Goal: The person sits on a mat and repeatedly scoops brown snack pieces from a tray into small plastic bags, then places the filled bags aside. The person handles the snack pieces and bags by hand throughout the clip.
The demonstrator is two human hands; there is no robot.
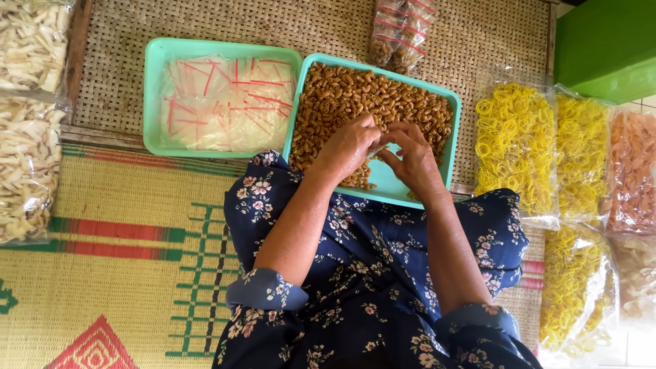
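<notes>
A teal tray holds a heap of small brown curled snacks. Both my hands meet over its near half. My left hand and my right hand pinch something small and clear between their fingertips, seemingly a little plastic bag, mostly hidden by the fingers. A second teal tray to the left holds a pile of small clear bags with red strips. My arms wear dark blue floral sleeves.
Filled small snack packets lie beyond the trays. Large clear bags of yellow ring snacks, orange snacks and pale white chips line both sides. A woven mat covers the floor. A green wall stands at top right.
</notes>
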